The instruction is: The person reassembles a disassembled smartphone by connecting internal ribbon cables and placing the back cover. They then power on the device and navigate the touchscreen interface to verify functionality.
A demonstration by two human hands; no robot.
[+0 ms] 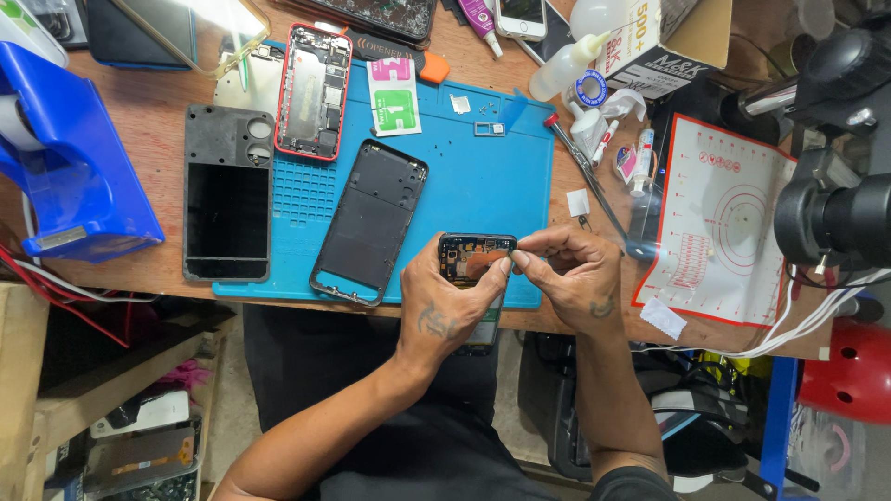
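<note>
Where the blue mat [464,176] meets the near edge of the tabletop [148,139], an opened phone [475,264] with bared dark and copper-coloured innards is gripped by the left hand [444,301]. Its top corner is pinched by the right hand [571,274], fingertips together. Farther right, an open cardboard box [668,42] is seen, its contents hidden.

Both forearms come up from bottom of frame, converging at centre. Left hand [444,301]: back up, fingers curled in a grip, thumb stretched twd the right hand. Right hand [571,276]: wrist bent inward, thumb + index pinched, tips pointing left, nearly meeting left thumb. Other fingers curled. Hands v. close, just about touching.
</note>
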